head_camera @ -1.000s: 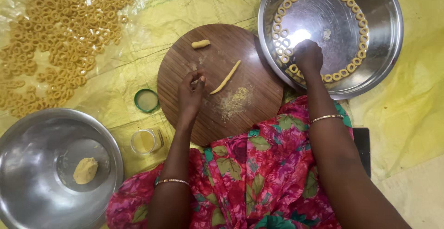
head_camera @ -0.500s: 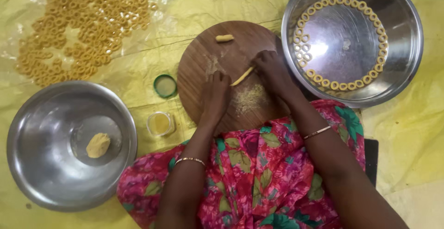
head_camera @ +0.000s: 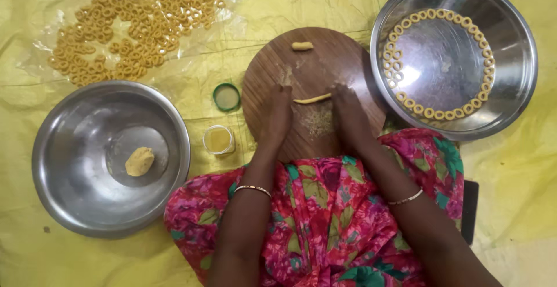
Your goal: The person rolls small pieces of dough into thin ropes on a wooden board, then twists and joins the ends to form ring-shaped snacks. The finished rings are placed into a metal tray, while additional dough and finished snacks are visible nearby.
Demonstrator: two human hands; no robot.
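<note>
A thin yellow dough strip (head_camera: 312,98) lies on the round wooden board (head_camera: 325,55). My left hand (head_camera: 274,116) rests on the board at the strip's left end, my right hand (head_camera: 350,113) at its right end, fingertips touching it. A short dough stub (head_camera: 301,46) sits at the board's far edge. Crumbs of dough (head_camera: 317,122) lie between my hands.
A steel bowl (head_camera: 516,90) at the right holds a ring of dough loops (head_camera: 432,113). At the left, a second steel bowl (head_camera: 69,206) holds a dough lump (head_camera: 139,161). Several dough rings (head_camera: 133,26) dry on the plastic sheet. A small jar (head_camera: 219,140) and green lid (head_camera: 226,97) stand beside the board.
My right hand left the right bowl and came down onto the board. Both hands now meet the dough strip, which has turned to lie level across the board.
</note>
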